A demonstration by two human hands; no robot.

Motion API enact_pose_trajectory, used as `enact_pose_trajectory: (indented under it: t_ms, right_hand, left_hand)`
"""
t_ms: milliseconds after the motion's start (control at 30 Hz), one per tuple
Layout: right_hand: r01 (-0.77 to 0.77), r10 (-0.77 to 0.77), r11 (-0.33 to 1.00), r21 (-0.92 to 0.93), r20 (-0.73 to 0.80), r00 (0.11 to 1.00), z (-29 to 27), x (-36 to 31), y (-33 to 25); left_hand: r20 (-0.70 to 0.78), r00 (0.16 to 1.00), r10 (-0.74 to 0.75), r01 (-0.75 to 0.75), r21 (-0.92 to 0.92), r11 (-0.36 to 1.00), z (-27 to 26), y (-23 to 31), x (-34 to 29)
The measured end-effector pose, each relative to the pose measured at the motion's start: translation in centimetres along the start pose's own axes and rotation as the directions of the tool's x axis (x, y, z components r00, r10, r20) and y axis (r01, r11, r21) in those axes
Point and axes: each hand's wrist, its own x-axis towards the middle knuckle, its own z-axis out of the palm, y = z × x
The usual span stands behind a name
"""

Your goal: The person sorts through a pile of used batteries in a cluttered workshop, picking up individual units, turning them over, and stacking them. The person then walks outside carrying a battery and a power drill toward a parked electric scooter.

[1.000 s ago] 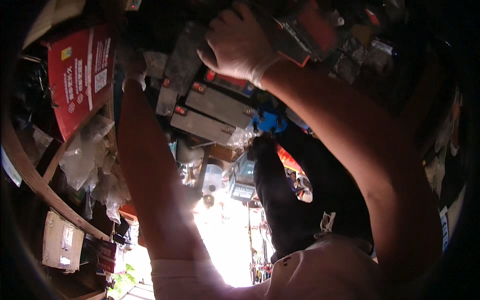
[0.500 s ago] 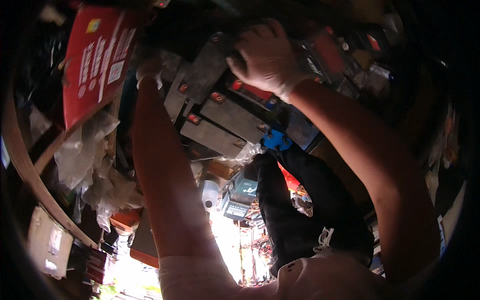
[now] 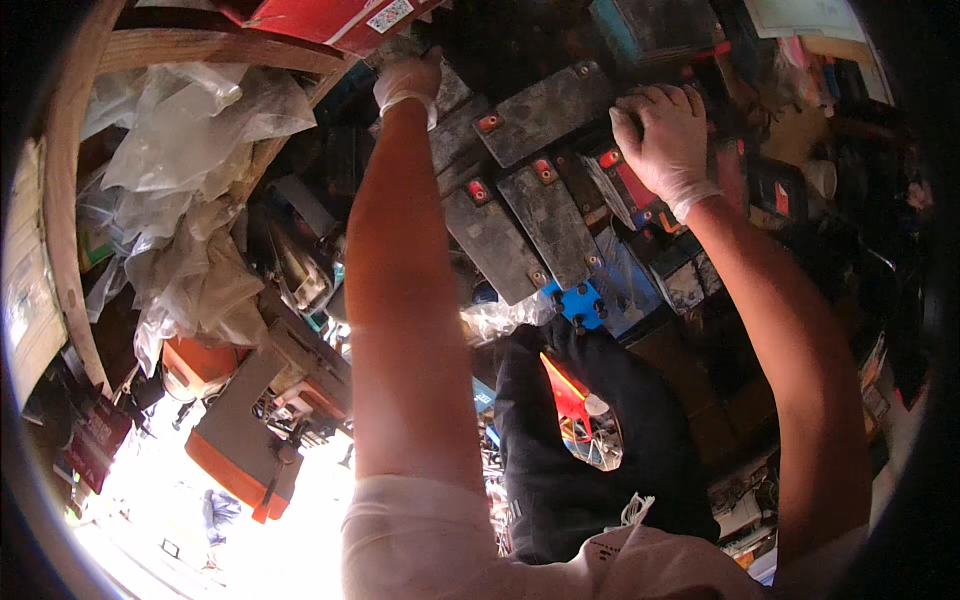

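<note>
Both my hands wear thin pale gloves and reach among black batteries with red terminals. My left hand (image 3: 410, 85) is at the far left of the pile, beside a grey-topped battery (image 3: 455, 88); its fingers look curled, and what they grip is hidden in shadow. A large black battery (image 3: 545, 115) lies slantwise between my hands. My right hand (image 3: 662, 145) is closed, fingers curled down just beyond a battery with a red label (image 3: 628, 183); I cannot make out what is under the fingers. Two more batteries (image 3: 495, 240) lie side by side nearer me.
A red printed box (image 3: 330, 22) sits at upper left above a wooden frame (image 3: 215, 48). Crumpled clear plastic bags (image 3: 200, 180) hang there. A blue piece with black knobs (image 3: 578, 305) lies by my knees. An orange-and-grey case (image 3: 245, 435) stands at lower left.
The whole view has turned, so batteries and hands appear farther right and the red box higher. Both hands stay near the same batteries; no battery has plainly shifted against the others.
</note>
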Motion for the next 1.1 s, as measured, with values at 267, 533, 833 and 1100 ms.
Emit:
enact_pose_trajectory:
  t_ms: [267,533,833,1100]
  right_hand:
    - [0.004,-0.004,1.0,-0.002,-0.036,0.999,-0.3,0.3,-0.1]
    - [-0.038,0.039,0.998,0.053,-0.018,0.999,-0.3,0.1,-0.2]
    - [-0.074,0.08,0.991,0.112,-0.05,0.996,-0.7,0.3,-0.4]
    - [-0.064,0.073,0.991,0.12,-0.077,0.994,-0.3,0.0,-0.3]
  left_hand:
    - [0.056,0.973,0.225,-0.232,0.214,0.949,-0.1,-2.9,2.1]
    - [0.027,0.983,0.184,-0.186,0.135,0.973,2.5,-3.8,7.5]
    - [0.066,0.938,0.341,-0.331,0.463,0.822,0.1,-3.2,8.4]
    - [-0.343,0.751,0.564,-0.256,0.636,0.728,4.3,-6.8,12.0]
